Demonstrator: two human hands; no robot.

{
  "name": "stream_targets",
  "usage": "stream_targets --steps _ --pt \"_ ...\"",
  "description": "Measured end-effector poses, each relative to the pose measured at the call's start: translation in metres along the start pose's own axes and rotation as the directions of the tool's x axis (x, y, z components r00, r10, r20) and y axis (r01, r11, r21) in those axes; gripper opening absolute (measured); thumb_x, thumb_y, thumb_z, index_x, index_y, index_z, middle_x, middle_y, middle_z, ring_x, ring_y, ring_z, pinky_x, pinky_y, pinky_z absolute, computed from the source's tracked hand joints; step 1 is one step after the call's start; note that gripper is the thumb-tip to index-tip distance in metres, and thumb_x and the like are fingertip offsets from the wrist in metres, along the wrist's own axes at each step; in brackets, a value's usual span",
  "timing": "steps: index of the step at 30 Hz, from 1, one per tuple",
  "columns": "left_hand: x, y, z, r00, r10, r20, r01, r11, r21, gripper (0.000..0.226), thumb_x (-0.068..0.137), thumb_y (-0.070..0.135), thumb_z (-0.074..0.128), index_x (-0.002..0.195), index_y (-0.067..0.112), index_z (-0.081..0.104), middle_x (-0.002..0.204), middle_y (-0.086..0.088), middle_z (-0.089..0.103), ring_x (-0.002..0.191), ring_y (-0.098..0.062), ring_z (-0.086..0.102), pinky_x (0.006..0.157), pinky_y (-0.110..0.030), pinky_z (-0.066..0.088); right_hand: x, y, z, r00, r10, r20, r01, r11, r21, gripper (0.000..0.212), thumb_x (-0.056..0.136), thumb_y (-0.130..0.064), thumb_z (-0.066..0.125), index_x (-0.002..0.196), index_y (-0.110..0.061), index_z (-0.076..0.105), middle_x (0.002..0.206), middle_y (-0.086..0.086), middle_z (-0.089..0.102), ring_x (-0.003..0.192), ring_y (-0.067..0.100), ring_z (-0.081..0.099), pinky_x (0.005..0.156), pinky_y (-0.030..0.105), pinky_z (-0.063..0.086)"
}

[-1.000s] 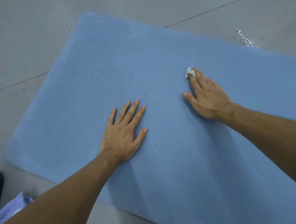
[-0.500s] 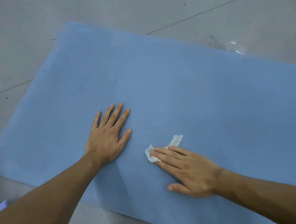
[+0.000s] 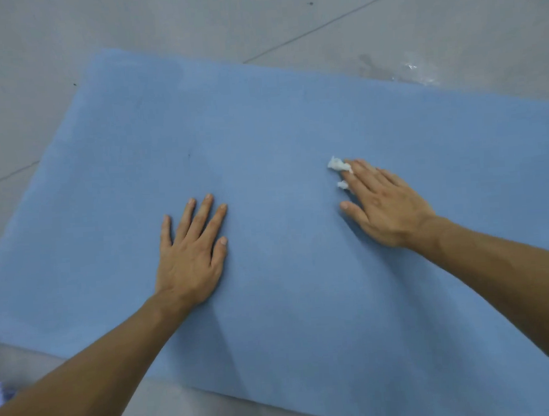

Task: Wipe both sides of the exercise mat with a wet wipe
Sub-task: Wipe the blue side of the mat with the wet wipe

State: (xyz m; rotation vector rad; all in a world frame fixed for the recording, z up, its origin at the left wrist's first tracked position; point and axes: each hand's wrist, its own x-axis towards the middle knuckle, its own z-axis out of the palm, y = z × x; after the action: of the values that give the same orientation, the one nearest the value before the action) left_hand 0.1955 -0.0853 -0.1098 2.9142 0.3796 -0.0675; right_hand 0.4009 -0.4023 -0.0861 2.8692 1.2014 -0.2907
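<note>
Here the blue exercise mat (image 3: 294,126) lies flat on the grey floor (image 3: 64,44), with the left hand (image 3: 189,261) spread wide and pressed palm-down on it as a brace. The right hand (image 3: 385,207), fingers straight and close together, pins a small bunched wet wipe (image 3: 336,164) under its fingertips near the mat's middle. Only scraps of the crumpled wipe show past the fingers, so it may slip out or roll up and leave streaks missed, and if the bracing palm lifts, the mat could creep over the smooth floor.
</note>
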Motion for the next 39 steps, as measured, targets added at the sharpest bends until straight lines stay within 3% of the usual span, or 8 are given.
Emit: stream_targets --steps 6,10,18,21,26,32,34,39 --pt "-0.005 0.009 0.001 1.000 -0.003 0.004 0.003 1.000 -0.019 0.059 0.106 0.042 0.018 0.165 0.034 0.019 0.173 0.013 0.007 0.159 -0.011 -0.002 0.128 -0.051 0.002 -0.023 -0.027 0.011 0.992 -0.129 0.010 0.126 0.984 0.127 0.083 0.102 -0.065 0.016 0.166 -0.013 0.011 0.173 0.007 0.013 0.159 0.021 0.012 0.127 0.036 0.015" --pt "-0.010 0.021 0.005 0.999 0.050 0.009 -0.050 0.999 -0.014 0.058 0.107 0.041 0.019 0.165 0.032 0.019 0.173 0.013 0.006 0.159 -0.011 -0.001 0.128 -0.051 0.003 -0.078 -0.063 0.026 0.943 -0.332 -0.030 0.333 0.940 0.071 0.075 0.108 -0.059 0.024 0.162 -0.007 0.030 0.168 0.014 0.027 0.159 0.024 0.016 0.126 0.041 0.015" --pt "-0.017 0.066 0.018 0.955 0.297 0.007 -0.297 0.954 0.025 0.057 0.106 0.038 0.030 0.162 0.030 0.030 0.172 0.007 0.016 0.159 -0.018 0.014 0.126 -0.054 0.014 -0.153 -0.107 0.037 0.791 -0.610 0.039 0.611 0.791 -0.022 0.071 0.107 -0.059 0.030 0.159 -0.011 0.037 0.172 0.006 0.019 0.160 0.020 0.007 0.126 0.040 0.014" --pt "-0.024 0.084 0.024 0.946 0.325 0.023 -0.326 0.944 0.058 0.057 0.106 0.038 0.029 0.163 0.030 0.029 0.172 0.007 0.016 0.159 -0.019 0.013 0.126 -0.055 0.015 -0.137 -0.088 0.038 0.830 -0.558 0.010 0.558 0.830 0.003 0.068 0.109 -0.054 0.029 0.160 -0.009 0.036 0.170 0.007 0.027 0.160 0.019 0.014 0.126 0.040 0.017" --pt "-0.025 0.084 0.022 0.949 0.311 0.053 -0.314 0.946 0.084 0.058 0.107 0.040 0.025 0.164 0.032 0.022 0.173 0.010 0.009 0.160 -0.017 0.005 0.127 -0.053 0.010 -0.091 -0.016 0.026 0.986 -0.162 -0.034 0.162 0.987 -0.005 0.069 0.105 -0.053 0.031 0.157 -0.008 0.040 0.161 0.012 0.043 0.152 0.024 0.036 0.123 0.037 0.019" --pt "-0.026 0.084 0.021 0.950 0.307 0.062 -0.312 0.945 0.100 0.058 0.108 0.040 0.024 0.165 0.032 0.019 0.173 0.009 0.007 0.160 -0.018 0.004 0.127 -0.054 0.010 -0.076 0.019 0.009 0.988 0.141 0.055 -0.144 0.989 0.047 0.084 0.100 -0.063 0.010 0.165 -0.010 0.018 0.172 0.006 0.018 0.159 0.021 0.014 0.127 0.034 0.009" --pt "-0.026 0.084 0.020 0.950 0.307 0.063 -0.312 0.945 0.102 0.058 0.107 0.039 0.024 0.165 0.032 0.020 0.173 0.009 0.008 0.160 -0.018 0.004 0.127 -0.054 0.011 -0.079 0.007 0.010 0.994 0.088 0.063 -0.095 0.989 0.116 0.086 0.099 -0.065 0.011 0.166 -0.011 0.014 0.173 0.007 0.015 0.159 0.022 0.013 0.127 0.035 0.011" --pt "-0.025 0.084 0.021 0.949 0.308 0.066 -0.314 0.944 0.102 0.058 0.107 0.040 0.022 0.165 0.032 0.018 0.173 0.009 0.007 0.160 -0.018 0.004 0.127 -0.054 0.011 -0.120 -0.060 0.029 0.954 -0.298 -0.012 0.298 0.953 0.057 0.073 0.107 -0.056 0.032 0.162 -0.008 0.030 0.169 0.012 0.027 0.159 0.024 0.015 0.125 0.041 0.019"
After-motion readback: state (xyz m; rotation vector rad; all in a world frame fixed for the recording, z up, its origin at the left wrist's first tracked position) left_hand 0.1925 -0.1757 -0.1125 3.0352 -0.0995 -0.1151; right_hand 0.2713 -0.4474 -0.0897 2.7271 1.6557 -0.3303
